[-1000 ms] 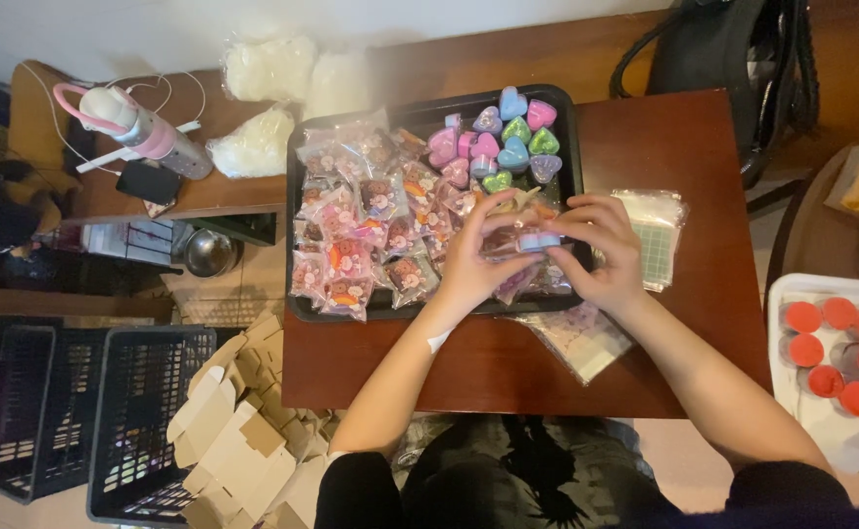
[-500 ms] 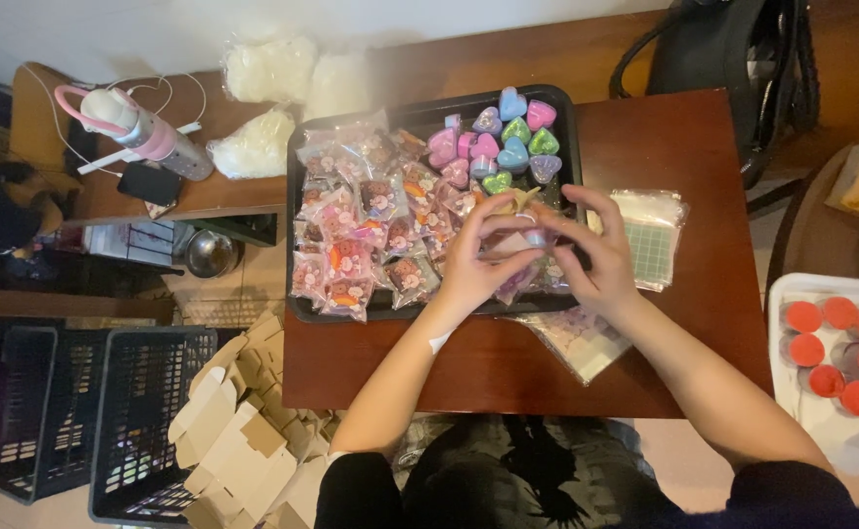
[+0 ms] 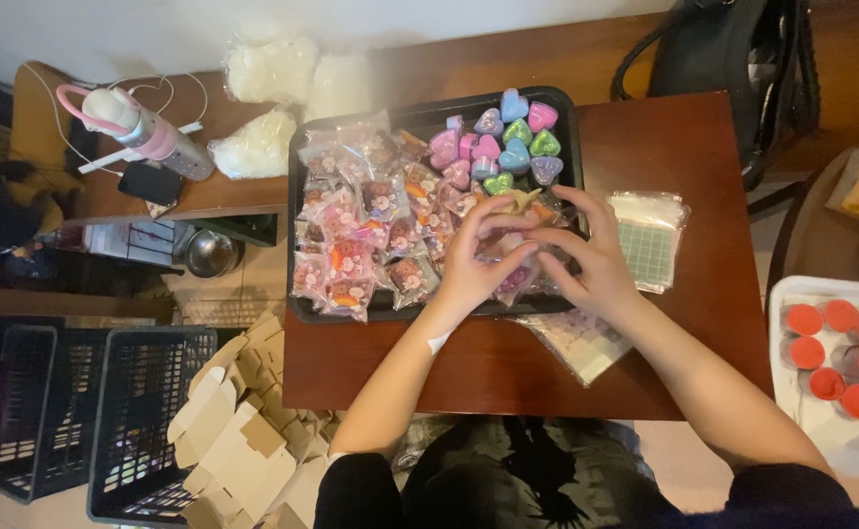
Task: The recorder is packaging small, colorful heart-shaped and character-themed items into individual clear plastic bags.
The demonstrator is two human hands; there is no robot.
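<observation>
Both hands have drawn closer since the earlier frame: the left hand and right hand now meet, fingers curled in a closed grip on a small clear packet. It sits over the black tray, centre frame, on the red-brown worktop.

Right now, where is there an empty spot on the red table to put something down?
Bare wood lies right of the tray, above the clear bags, and along the table's near edge between the arms. The tray is packed with packets and heart boxes; both hands fill its front right.
</observation>
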